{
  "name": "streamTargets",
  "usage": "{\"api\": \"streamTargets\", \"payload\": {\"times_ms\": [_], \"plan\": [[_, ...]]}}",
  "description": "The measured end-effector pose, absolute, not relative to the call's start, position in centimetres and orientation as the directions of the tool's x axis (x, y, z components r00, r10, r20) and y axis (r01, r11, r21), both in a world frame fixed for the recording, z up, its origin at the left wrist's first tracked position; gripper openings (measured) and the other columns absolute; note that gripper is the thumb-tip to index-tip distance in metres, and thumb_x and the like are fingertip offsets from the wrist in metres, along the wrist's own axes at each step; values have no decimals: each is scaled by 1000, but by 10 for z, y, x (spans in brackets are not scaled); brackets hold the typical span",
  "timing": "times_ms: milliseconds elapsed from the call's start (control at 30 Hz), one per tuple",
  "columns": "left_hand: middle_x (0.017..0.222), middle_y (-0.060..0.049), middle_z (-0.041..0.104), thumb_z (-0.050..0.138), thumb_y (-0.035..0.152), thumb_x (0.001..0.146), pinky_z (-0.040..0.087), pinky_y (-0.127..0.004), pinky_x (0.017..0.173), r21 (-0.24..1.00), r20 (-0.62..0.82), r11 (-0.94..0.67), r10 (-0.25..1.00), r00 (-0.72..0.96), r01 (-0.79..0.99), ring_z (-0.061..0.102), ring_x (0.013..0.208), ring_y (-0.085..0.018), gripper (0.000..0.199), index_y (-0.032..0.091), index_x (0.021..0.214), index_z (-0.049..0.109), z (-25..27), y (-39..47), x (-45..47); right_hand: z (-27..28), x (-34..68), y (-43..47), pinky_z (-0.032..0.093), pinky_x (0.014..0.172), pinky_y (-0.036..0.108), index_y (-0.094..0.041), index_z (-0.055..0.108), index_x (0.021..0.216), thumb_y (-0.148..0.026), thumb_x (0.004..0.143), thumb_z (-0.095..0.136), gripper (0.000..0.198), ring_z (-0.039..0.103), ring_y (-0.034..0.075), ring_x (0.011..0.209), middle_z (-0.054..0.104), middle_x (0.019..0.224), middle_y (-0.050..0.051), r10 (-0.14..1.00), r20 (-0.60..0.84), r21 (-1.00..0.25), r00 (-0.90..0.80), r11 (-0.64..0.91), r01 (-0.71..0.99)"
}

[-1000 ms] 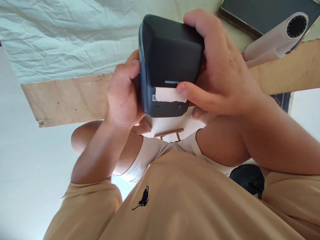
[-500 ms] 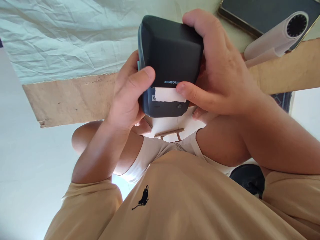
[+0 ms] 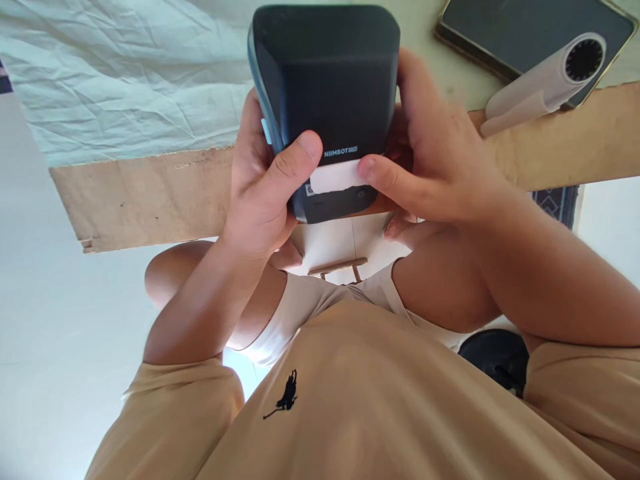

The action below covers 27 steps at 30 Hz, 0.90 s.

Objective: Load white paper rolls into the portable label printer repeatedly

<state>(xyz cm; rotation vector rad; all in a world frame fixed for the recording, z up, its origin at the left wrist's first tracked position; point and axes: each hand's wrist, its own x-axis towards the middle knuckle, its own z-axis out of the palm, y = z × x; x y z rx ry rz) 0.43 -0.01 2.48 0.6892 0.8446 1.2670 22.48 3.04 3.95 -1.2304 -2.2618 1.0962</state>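
Black printer point(image 3: 335, 100), upper centre, clasped between left hand point(image 3: 263, 183) and right hand point(image 3: 445, 157): press paper strip point(image 3: 334, 176) lightly with right thumb point(image 3: 383, 171).

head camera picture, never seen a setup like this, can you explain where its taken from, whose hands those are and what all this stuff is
The view comes from one camera worn on a person's head, looking forward and down, so the two bare hands belong to the wearer. The left hand and right hand grip opposite sides of a dark, boxy thing that looks like a small printer. A white strip of paper shows at its front, with the right thumb over one end.

Beyond is a wooden board partly covered by a pale green cloth. On the right, a flat dark slab, perhaps a phone or tablet, lies on the cloth, and a white roll overlaps it in the view.
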Motion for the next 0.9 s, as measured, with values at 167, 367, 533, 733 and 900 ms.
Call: {"api": "streamTargets", "payload": {"times_ms": [167,367,533,733,900], "plan": [[101,2,76,123,50,51,63,-35,86,816,-155,187,982,104,-547,73,100,-22,71,31,99,74,26,2,4,42,228,32,69,104,36,-19,39,178,-90,110,50,99,86,18,104,83,101,0,821,-112,-736,-560,310,601],[103,-2,79,120,41,63,65,-43,88,844,-166,201,979,115,-498,82,120,-35,62,32,101,72,30,2,4,49,229,35,60,94,35,-13,41,174,-75,112,51,88,80,16,96,83,109,5,779,-159,-721,-607,328,610],[108,-2,82,122,60,47,64,-44,85,855,-201,235,972,122,-463,81,119,-36,71,35,94,75,28,2,4,49,233,35,62,97,35,-18,37,174,-67,111,55,81,81,17,107,84,119,5,746,-184,-734,-640,329,594],[109,-1,79,124,49,51,65,-43,90,818,-220,265,964,148,-511,81,126,-35,71,32,101,77,27,3,2,49,233,33,63,97,38,-12,35,177,-65,109,55,89,82,20,110,83,114,9,752,-186,-724,-632,330,605],[108,-1,82,122,53,53,66,-45,94,839,-201,254,967,159,-481,79,138,-37,65,35,98,79,28,4,0,45,235,33,65,98,37,-16,33,180,-64,110,55,88,83,20,113,84,112,7,749,-165,-733,-642,342,588]]}}
